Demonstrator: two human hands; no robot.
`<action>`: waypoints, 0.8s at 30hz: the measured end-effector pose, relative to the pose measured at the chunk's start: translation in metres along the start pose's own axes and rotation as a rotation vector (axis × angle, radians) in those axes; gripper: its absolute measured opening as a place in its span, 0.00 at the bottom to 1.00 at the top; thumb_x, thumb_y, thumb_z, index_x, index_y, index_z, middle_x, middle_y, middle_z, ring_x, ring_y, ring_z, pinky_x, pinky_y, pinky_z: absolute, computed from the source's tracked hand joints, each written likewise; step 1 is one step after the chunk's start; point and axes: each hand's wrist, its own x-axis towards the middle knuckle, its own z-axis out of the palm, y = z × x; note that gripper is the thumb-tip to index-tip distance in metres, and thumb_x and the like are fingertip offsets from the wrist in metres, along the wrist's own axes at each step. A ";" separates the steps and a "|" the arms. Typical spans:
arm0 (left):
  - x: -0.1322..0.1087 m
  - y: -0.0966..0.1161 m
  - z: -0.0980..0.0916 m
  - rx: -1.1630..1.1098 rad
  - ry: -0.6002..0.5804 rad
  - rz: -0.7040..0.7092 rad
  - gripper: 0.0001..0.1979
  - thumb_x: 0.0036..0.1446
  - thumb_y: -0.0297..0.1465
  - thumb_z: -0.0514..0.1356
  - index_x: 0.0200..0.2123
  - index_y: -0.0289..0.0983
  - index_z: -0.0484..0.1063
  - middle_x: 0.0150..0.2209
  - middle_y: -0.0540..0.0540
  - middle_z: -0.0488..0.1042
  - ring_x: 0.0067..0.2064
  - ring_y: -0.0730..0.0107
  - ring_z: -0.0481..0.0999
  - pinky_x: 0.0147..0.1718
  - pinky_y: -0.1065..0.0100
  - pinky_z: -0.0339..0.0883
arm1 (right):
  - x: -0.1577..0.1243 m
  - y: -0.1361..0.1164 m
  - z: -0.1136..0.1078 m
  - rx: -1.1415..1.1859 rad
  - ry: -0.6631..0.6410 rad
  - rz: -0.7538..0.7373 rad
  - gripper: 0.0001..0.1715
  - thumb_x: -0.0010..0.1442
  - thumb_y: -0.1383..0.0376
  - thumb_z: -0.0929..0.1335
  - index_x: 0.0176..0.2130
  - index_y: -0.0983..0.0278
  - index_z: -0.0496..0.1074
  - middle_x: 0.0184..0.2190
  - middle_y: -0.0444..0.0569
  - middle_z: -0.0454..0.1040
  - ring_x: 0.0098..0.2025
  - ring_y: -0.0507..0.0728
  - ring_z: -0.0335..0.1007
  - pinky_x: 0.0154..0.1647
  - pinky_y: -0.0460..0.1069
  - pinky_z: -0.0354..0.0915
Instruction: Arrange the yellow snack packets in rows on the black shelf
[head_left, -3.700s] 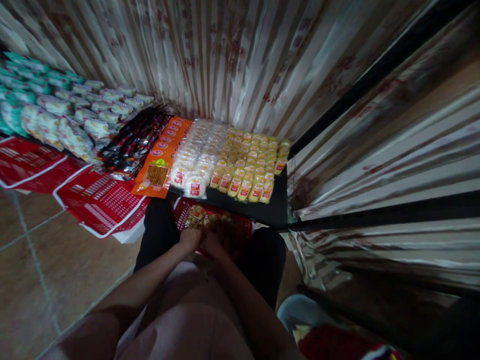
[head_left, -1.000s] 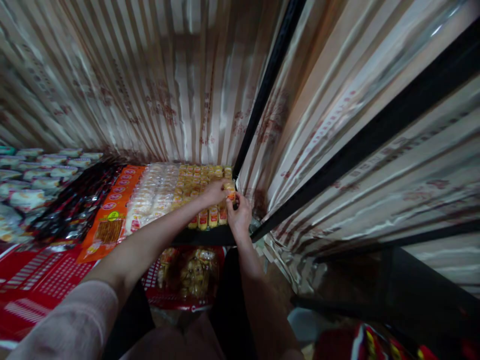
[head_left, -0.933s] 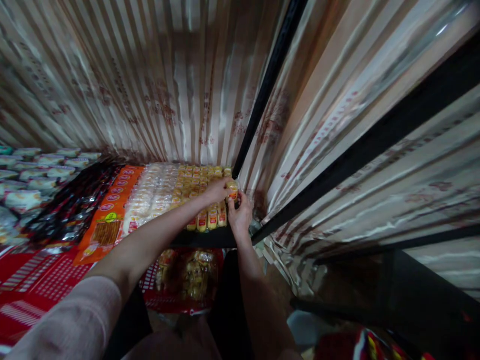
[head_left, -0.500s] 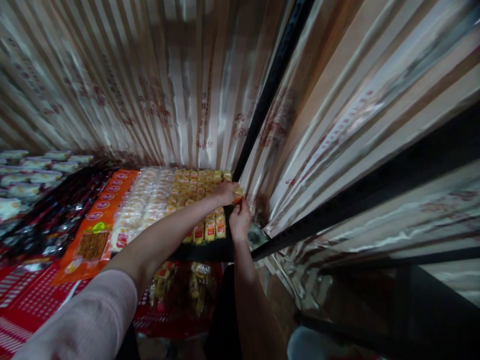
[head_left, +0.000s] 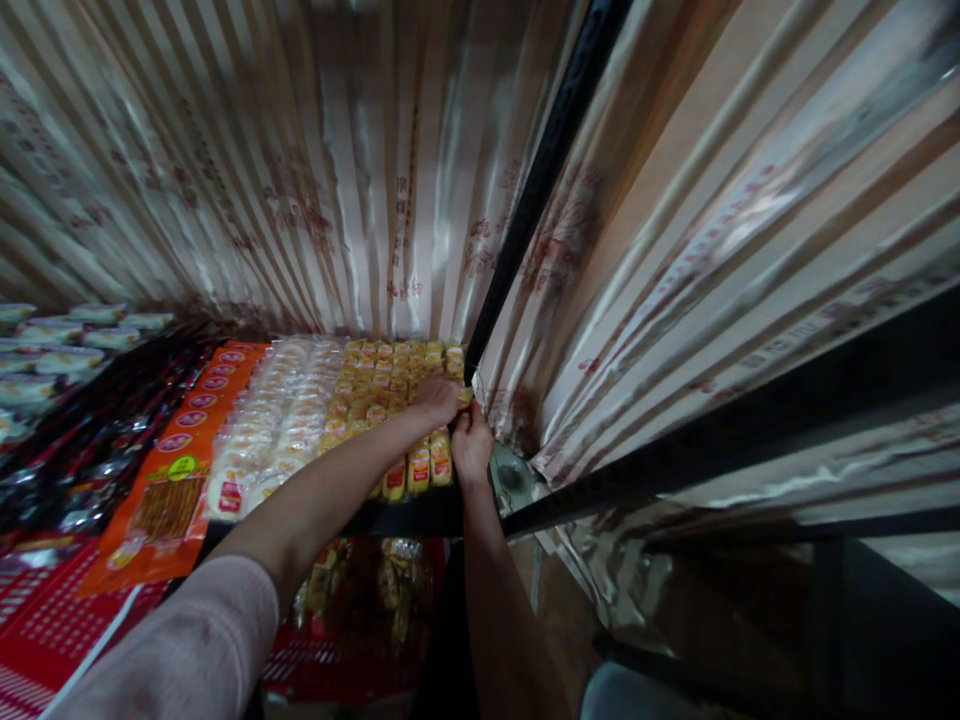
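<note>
Past pale packets, dark packets, an orange packet and clear-wrapped white packets, reaches from the left over rows of yellow packets with the left hand, pinching a small yellow packet at the right of its fingertips, by the rows' right edge. Meets it from the near side with the right hand, with fingers bunched together at its lower edge (whether gripping or only steadying, cannot tell, nor the direction of its long axis). Has the black post just behind, hemming in that corner, with the pleated covering beyond.
</note>
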 end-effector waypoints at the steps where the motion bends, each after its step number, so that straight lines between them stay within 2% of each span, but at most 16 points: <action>1: 0.001 -0.001 0.001 0.003 0.003 0.001 0.09 0.55 0.28 0.55 0.37 0.31 0.74 0.38 0.42 0.75 0.44 0.65 0.70 0.45 0.70 0.62 | 0.001 0.001 0.001 0.006 -0.014 0.005 0.27 0.61 0.65 0.56 0.57 0.69 0.63 0.50 0.58 0.71 0.51 0.61 0.68 0.54 0.54 0.60; 6: 0.001 -0.003 0.002 0.035 0.060 0.021 0.09 0.56 0.27 0.54 0.38 0.31 0.73 0.42 0.41 0.72 0.50 0.63 0.65 0.48 0.68 0.60 | 0.002 0.000 0.001 0.031 -0.083 0.043 0.29 0.62 0.61 0.56 0.59 0.71 0.60 0.53 0.60 0.68 0.54 0.62 0.66 0.55 0.55 0.59; 11: -0.003 -0.001 0.005 0.046 0.119 0.027 0.12 0.57 0.27 0.53 0.42 0.31 0.71 0.43 0.39 0.70 0.51 0.61 0.63 0.48 0.66 0.61 | 0.003 -0.005 -0.002 0.055 -0.115 0.090 0.31 0.63 0.59 0.55 0.60 0.72 0.58 0.56 0.61 0.65 0.58 0.63 0.60 0.59 0.56 0.55; 17: -0.003 0.000 0.006 0.003 0.083 0.034 0.11 0.57 0.24 0.51 0.39 0.31 0.72 0.43 0.41 0.71 0.50 0.63 0.64 0.48 0.67 0.61 | 0.004 0.000 0.001 0.097 -0.162 0.100 0.32 0.63 0.57 0.53 0.60 0.71 0.59 0.57 0.60 0.64 0.59 0.62 0.60 0.60 0.55 0.54; 24: -0.008 0.002 -0.001 0.026 0.119 0.062 0.12 0.58 0.24 0.50 0.40 0.32 0.72 0.42 0.41 0.70 0.51 0.61 0.62 0.49 0.66 0.60 | -0.001 0.005 0.004 0.120 -0.083 0.097 0.31 0.62 0.59 0.54 0.60 0.70 0.59 0.57 0.58 0.64 0.60 0.60 0.58 0.61 0.56 0.52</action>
